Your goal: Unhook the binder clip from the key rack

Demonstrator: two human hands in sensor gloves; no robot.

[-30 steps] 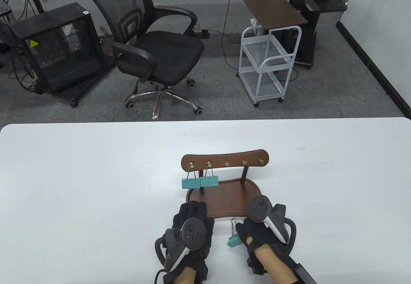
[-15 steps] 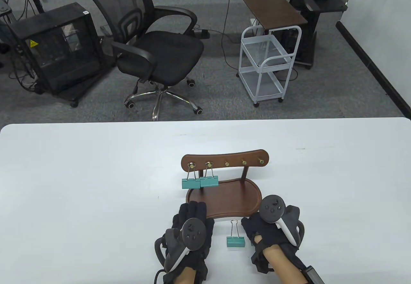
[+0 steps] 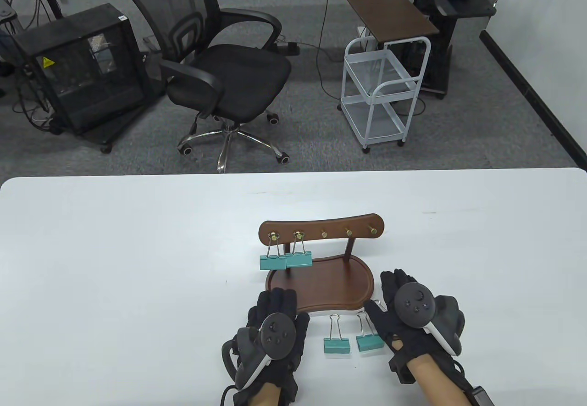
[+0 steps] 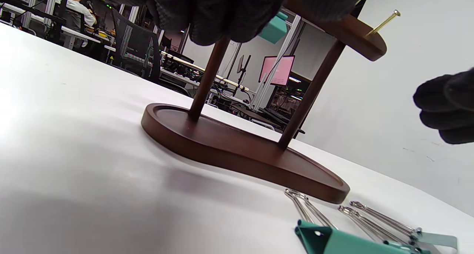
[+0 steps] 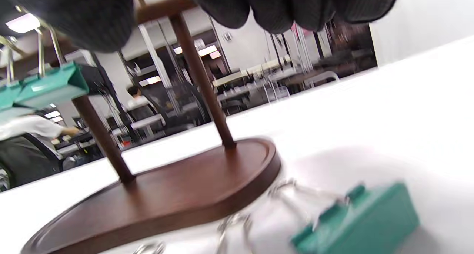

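Note:
The wooden key rack (image 3: 321, 229) stands mid-table on its oval base (image 3: 330, 286). Two teal binder clips (image 3: 285, 260) hang side by side from its two leftmost hooks; the other three hooks are bare. Two more teal clips lie flat on the table in front of the base, one (image 3: 336, 345) on the left and one (image 3: 369, 342) on the right. My left hand (image 3: 276, 303) rests its fingers on the base's front left edge. My right hand (image 3: 390, 293) is open with fingers spread, right of the base, its thumb beside the right loose clip, holding nothing.
The white table (image 3: 114, 264) stretches wide on both sides. Beyond its far edge stand an office chair (image 3: 220, 66), a white wire cart (image 3: 380, 89) and a black cabinet (image 3: 82, 66).
My right hand let go of a clip in front of the base, opened and moved right. A second loose clip now shows beside it. My left hand has stayed put.

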